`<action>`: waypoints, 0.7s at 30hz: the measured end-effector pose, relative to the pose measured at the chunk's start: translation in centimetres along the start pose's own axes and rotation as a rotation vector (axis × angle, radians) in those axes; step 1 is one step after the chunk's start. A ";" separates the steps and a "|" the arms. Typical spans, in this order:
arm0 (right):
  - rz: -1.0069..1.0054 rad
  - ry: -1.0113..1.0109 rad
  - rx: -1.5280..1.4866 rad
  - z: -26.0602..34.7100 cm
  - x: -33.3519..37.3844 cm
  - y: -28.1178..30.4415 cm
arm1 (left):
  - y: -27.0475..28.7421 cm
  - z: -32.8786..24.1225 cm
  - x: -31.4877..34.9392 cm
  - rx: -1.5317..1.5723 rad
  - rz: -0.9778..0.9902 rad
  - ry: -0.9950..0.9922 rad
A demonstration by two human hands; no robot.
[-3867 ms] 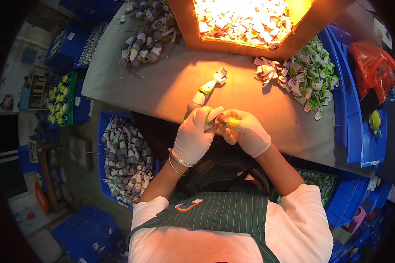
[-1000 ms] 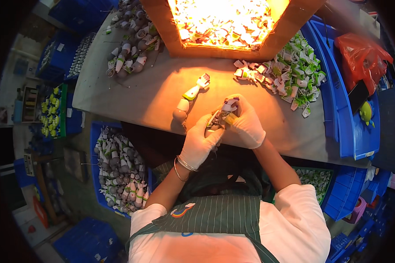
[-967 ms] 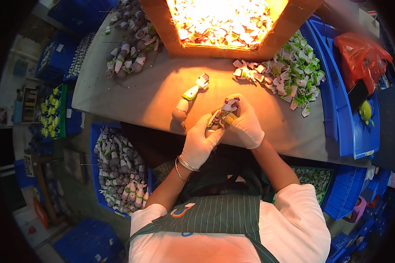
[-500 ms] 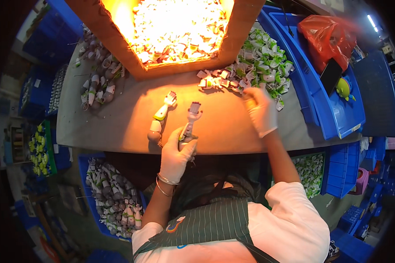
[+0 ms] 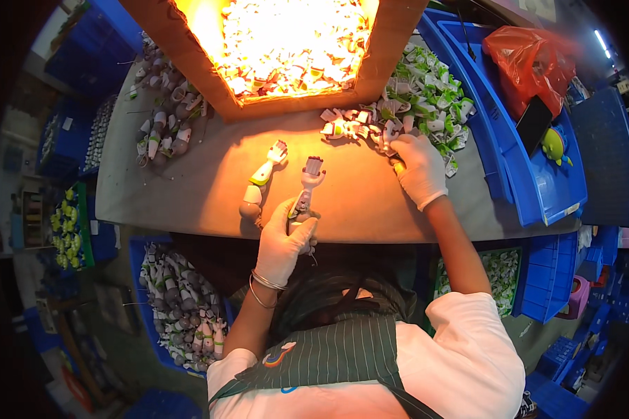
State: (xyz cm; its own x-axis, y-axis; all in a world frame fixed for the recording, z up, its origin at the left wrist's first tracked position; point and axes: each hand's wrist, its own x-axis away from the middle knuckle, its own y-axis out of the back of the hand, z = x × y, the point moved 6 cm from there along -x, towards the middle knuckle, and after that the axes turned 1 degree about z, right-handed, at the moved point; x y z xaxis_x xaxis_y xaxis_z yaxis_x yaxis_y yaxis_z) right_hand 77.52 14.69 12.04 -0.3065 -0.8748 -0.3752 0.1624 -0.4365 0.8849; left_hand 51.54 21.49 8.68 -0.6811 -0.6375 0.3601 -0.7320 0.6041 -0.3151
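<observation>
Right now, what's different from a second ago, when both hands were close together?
The right hand let go of the held toy arm and moved away to the right, to the edge of the green-and-white pile. The head camera's view shifted too. The left hand still grips that toy arm, and the other toy arm still lies on the table.
</observation>
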 end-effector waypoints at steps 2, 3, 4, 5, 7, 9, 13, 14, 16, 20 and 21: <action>-0.046 0.051 -0.036 -0.2 -0.4 -0.5 | 0.0 0.0 0.1 0.007 -0.002 0.011; -0.049 0.107 -0.027 -0.4 -0.8 -0.9 | 0.0 -0.1 0.1 0.017 -0.002 0.020; -0.053 0.164 -0.017 -0.4 -1.0 -1.1 | -0.1 -0.3 0.1 0.015 -0.003 0.016; -0.054 0.171 -0.020 -0.3 -1.1 -1.2 | -0.2 -0.6 0.2 0.030 -0.014 0.003; -0.067 0.175 -0.068 0.1 -1.2 -1.4 | -0.2 -0.9 0.2 0.047 -0.035 -0.015; -0.074 0.106 -0.230 1.9 -0.4 -1.3 | 0.0 -0.7 0.1 0.024 -0.049 0.004; 0.193 -0.285 -0.947 6.2 1.4 -3.3 | -1.5 -1.0 -1.7 0.084 -0.075 -0.031; 0.241 -0.379 -1.279 7.4 1.5 -4.3 | -1.6 -1.1 -1.9 0.066 -0.077 -0.067; 0.277 -0.319 -1.283 9.3 1.0 -5.0 | -0.9 -1.0 -2.2 -0.028 -0.100 -0.158; 0.181 -0.175 -1.011 11.5 0.5 -4.4 | 0.8 -0.9 -1.2 -0.016 -0.162 -0.140; 0.136 -0.049 -0.802 12.5 0.3 -3.8 | 1.4 -0.4 -1.1 -0.104 -0.164 -0.224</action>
State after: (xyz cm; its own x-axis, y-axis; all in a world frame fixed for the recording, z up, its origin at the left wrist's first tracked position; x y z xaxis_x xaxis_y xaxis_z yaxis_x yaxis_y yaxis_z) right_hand 65.09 18.68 12.02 -0.2734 -0.9289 -0.2498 0.8175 -0.3612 0.4485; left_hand 51.28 23.27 8.17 -0.5489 -0.8135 0.1923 -0.8349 0.5225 -0.1727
